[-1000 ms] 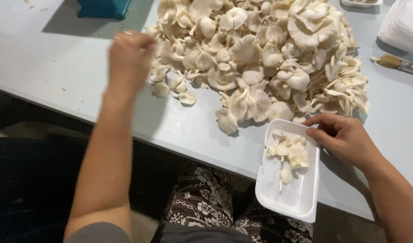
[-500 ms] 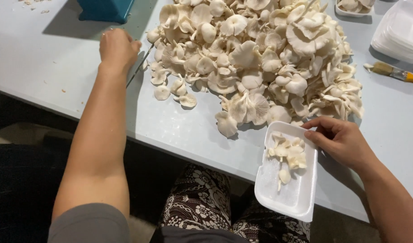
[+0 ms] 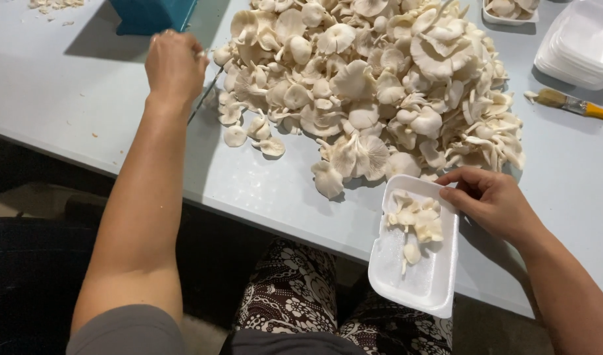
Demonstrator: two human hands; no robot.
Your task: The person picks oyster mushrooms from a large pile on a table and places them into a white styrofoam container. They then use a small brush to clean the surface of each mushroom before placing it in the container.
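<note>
Our left hand (image 3: 175,66) has drawn back from the heap of pale oyster mushrooms (image 3: 373,85) on the grey surface (image 3: 65,112), its fingers now closed on a thin dark blade (image 3: 203,98). Our right hand (image 3: 492,204), fingers pressed together, still steadies the white foam tray (image 3: 419,276) at the edge.

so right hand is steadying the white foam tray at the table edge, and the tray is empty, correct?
Not quite. In the head view the right hand does hold the white foam tray at the table edge, but the tray is not empty: a few oyster mushroom pieces lie in its upper half. The rest stands.
</note>
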